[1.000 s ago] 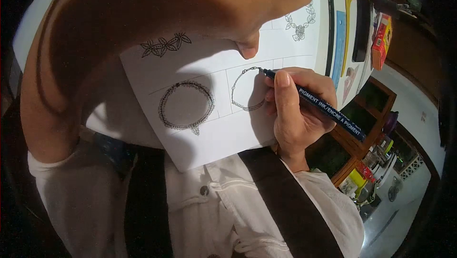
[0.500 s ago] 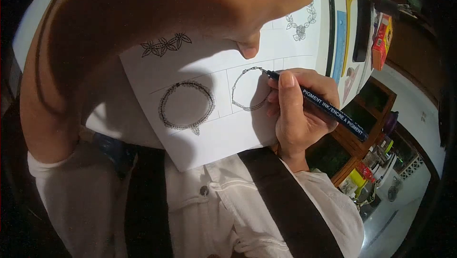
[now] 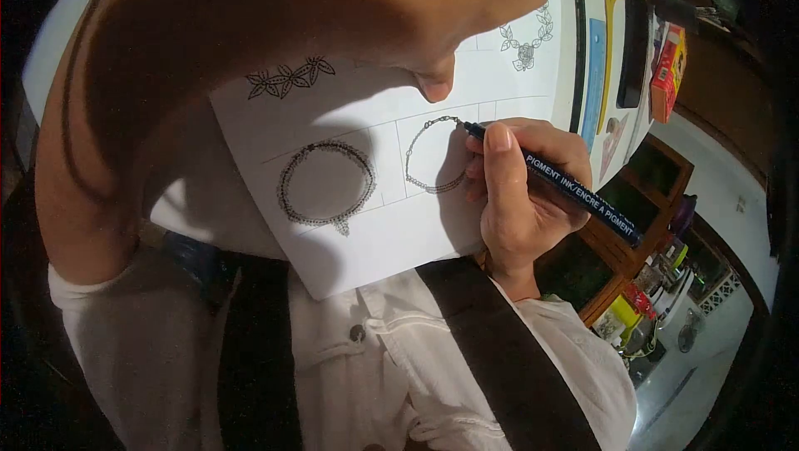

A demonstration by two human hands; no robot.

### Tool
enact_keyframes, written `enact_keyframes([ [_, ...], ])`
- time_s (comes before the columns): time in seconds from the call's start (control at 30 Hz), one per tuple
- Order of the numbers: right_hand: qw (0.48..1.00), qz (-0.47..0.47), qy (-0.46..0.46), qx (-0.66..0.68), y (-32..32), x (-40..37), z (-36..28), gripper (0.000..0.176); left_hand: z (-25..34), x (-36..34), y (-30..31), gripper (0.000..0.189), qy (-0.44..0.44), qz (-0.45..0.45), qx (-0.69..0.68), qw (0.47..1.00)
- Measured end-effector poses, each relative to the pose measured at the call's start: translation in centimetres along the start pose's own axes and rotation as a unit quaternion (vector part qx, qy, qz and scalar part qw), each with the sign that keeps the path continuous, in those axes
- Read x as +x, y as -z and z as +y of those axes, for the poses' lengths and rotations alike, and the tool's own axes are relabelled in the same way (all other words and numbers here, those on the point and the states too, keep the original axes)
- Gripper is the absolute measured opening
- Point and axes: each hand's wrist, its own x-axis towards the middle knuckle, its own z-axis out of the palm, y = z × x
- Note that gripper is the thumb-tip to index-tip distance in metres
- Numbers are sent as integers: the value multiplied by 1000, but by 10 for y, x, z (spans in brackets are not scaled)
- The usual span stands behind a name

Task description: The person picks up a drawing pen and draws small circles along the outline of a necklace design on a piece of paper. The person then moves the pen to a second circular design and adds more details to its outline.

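Note:
My right hand (image 3: 520, 193) grips a dark blue pigment ink pen (image 3: 574, 193) whose tip touches the top of a partly drawn chain ring (image 3: 429, 156) on a white sheet of paper (image 3: 374, 226). To its left on the same sheet is a finished bracelet drawing (image 3: 326, 182). My left hand (image 3: 433, 18) rests flat on the upper part of the sheet, thumb tip pointing down near the ring; the forearm fills the upper left of the view. Leaf and flower sketches (image 3: 287, 79) show beside it.
Rulers, blue (image 3: 593, 85) and yellow (image 3: 609, 35), a black strip and a dark phone-like slab (image 3: 632, 47) lie on the white table to the right. An orange box (image 3: 668, 72) sits at the edge. A wooden shelf (image 3: 641, 201) with small items stands below.
The pen tip has shifted very slightly along the top of the chain ring. My left hand has stayed in place.

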Motion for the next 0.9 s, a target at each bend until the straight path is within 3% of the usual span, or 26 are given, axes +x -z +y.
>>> enact_keyframes([
  [0.07, 1000, -4, 2, 1, 0, 0, 0, 8, -8, 0, -4, 73, -78, 57, -16, 995],
  [0.27, 1000, -3, -4, -6, 1, -1, 0, 8, 5, 1, 3, 72, 0, -12, 5, 1000],
  [0.5, 999, 5, -26, 20, 0, -2, -4, 9, -7, -3, -7, 77, -7, -4, -29, 1000],
  [0.57, 998, 12, -44, 38, 0, -2, -6, 10, -6, -10, -17, 80, -84, 135, -93, 983],
  [0.7, 997, 14, -65, 36, 1, -2, -5, 9, -17, 4, -17, 82, -20, 42, -25, 999],
  [0.77, 997, 16, -66, 30, 1, -2, -5, 9, -47, 14, -45, 82, -145, 149, -147, 967],
  [0.8, 997, 17, -63, 29, 1, -2, -5, 10, -30, 11, -31, 82, -145, 149, -147, 967],
  [0.87, 998, 17, -61, 28, 1, -2, -5, 10, 1, 1, -4, 79, 0, 29, -1, 1000],
  [0.9, 998, 13, -55, 17, 2, -2, -4, 10, -5, 1, -7, 79, 0, 29, -1, 1000],
])
